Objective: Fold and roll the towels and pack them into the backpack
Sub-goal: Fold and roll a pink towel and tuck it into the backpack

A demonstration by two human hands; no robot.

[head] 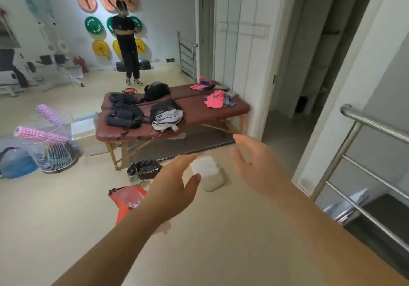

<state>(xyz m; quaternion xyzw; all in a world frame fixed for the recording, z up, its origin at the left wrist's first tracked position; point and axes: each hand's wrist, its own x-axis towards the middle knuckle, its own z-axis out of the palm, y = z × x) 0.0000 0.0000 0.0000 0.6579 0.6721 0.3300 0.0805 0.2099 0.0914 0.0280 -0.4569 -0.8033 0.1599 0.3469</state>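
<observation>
Two brown padded tables (199, 110) stand side by side ahead of me. Pink and blue towels lie in a heap (218, 99) on the near table's right end, and a second heap (202, 84) lies on the far table. A grey-and-black backpack (167, 115) and a black backpack (125, 116) rest on the near table's left half; more black bags (156, 90) sit behind them. My left hand (174, 188) and my right hand (257, 166) are stretched out in front of me, well short of the tables, fingers apart, holding nothing.
A white sack (208, 172), a dark patterned bag (146, 168) and an orange bag (127, 199) lie on the floor before the tables. A wire basket with purple rollers (47, 135) stands left. A person (127, 42) stands by the far wall. A steel railing (363, 153) runs on my right.
</observation>
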